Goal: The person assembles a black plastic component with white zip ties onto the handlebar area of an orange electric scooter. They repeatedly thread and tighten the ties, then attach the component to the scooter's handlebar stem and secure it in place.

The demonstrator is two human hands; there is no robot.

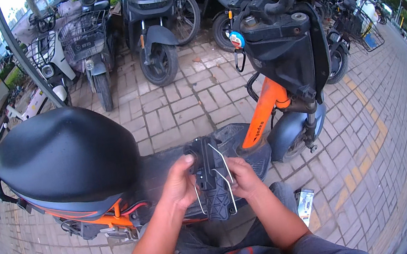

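Between my two hands is a black plastic bracket (211, 165) with a ribbed lower part and bent silvery wire rods along its sides. My left hand (181, 181) is closed on its left edge, thumb lying on the upper part. On the other side my right hand (244, 176) pinches the right edge by a wire rod; some of its fingers are hidden behind the piece. The bracket is held above the dark footboard (160, 172) of an orange and black electric scooter. I cannot make out what the bracket is for.
The scooter's black seat (66, 154) is at left, its orange stem (263, 109) and front wheel (297, 133) at right. A small printed package (305, 204) lies on the paving near my right knee. Parked scooters (154, 33) and bicycles line the far side.
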